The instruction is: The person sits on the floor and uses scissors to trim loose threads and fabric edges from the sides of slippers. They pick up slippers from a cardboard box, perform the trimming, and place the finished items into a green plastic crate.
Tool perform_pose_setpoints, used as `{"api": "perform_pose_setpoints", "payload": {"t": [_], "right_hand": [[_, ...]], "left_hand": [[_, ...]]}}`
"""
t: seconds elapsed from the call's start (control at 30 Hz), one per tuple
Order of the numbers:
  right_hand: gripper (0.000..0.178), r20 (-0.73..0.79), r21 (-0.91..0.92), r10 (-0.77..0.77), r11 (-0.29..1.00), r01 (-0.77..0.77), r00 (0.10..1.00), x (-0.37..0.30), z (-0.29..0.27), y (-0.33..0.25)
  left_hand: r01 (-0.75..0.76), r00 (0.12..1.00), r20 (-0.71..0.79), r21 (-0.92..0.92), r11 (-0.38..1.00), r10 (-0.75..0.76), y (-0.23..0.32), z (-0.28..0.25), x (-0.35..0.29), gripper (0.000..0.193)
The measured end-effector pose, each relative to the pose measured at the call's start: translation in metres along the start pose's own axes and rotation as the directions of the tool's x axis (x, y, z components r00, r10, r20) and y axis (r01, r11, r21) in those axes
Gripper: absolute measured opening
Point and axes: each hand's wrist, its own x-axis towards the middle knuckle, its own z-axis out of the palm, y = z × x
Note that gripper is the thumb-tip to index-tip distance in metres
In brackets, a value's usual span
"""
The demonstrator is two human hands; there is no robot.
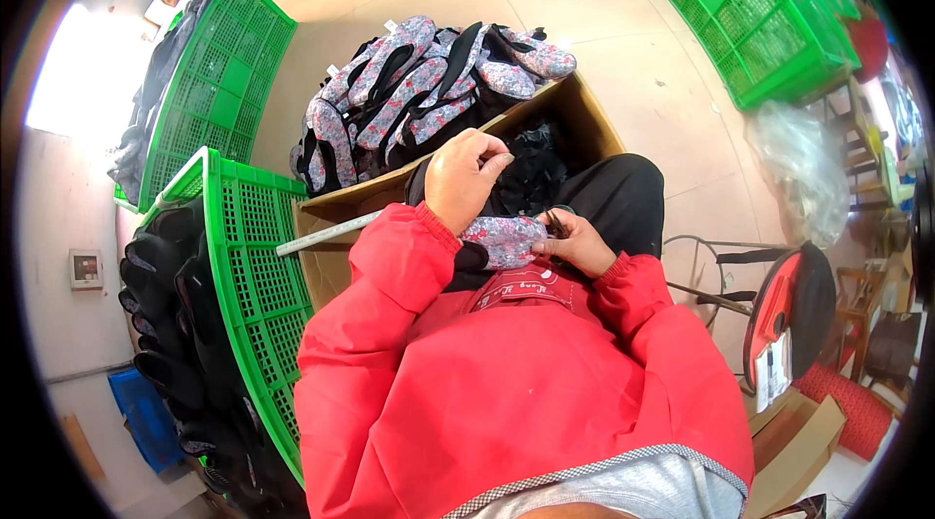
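A slipper (504,240) with a grey, pink and red floral print lies across my lap, its dark end toward the left. My right hand (581,246) grips its right end between thumb and fingers. A thin, dark, curved piece (556,220) shows at those fingers, too small to name. Raised above the slipper, my left hand (464,180) is closed with thumb and fingertips together; whatever it may pinch is hidden. Beyond it, similar floral slippers with black linings (399,95) are heaped by a cardboard box (599,120).
Black material (531,164) lies inside the box. At the left, a green plastic crate (258,256) holds black footwear, and another green crate (219,81) stands behind it. A pale rod (326,234) sticks out beside my left forearm. A round-seated stool (794,315) stands at the right.
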Motion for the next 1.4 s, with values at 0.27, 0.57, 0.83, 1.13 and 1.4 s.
{"api": "perform_pose_setpoints", "payload": {"t": [0.27, 0.57, 0.83, 1.13, 1.4], "right_hand": [[0.029, 0.005, -0.004, 0.044, 0.999, -0.044, 0.999, 0.000, 0.006, -0.013], [0.028, 0.002, 0.007, 0.054, 0.998, -0.054, 0.999, 0.003, 0.003, -0.008], [0.027, -0.072, 0.021, 0.037, 0.999, -0.036, 0.997, 0.001, 0.010, -0.011], [0.029, -0.101, 0.323, 0.168, 0.938, -0.127, 0.981, 0.007, 0.009, -0.010], [0.016, 0.063, 0.473, 0.277, 0.838, -0.273, 0.959, 0.003, 0.016, -0.009]], "left_hand": [[-0.132, 0.991, -0.028, 0.066, 0.989, 0.134, -0.004, -0.005, 0.008, 0.010], [-0.132, 0.985, -0.106, 0.057, 0.990, 0.137, -0.013, -0.009, 0.011, 0.011], [0.008, 0.985, -0.170, 0.045, 0.999, 0.000, 0.025, -0.058, -0.024, 0.011], [-0.344, 0.934, 0.254, 0.450, 0.824, 0.251, 0.021, -0.047, -0.095, 0.037], [-0.390, 0.919, 0.214, 0.630, 0.672, 0.332, 0.005, -0.048, -0.087, 0.033]]}}
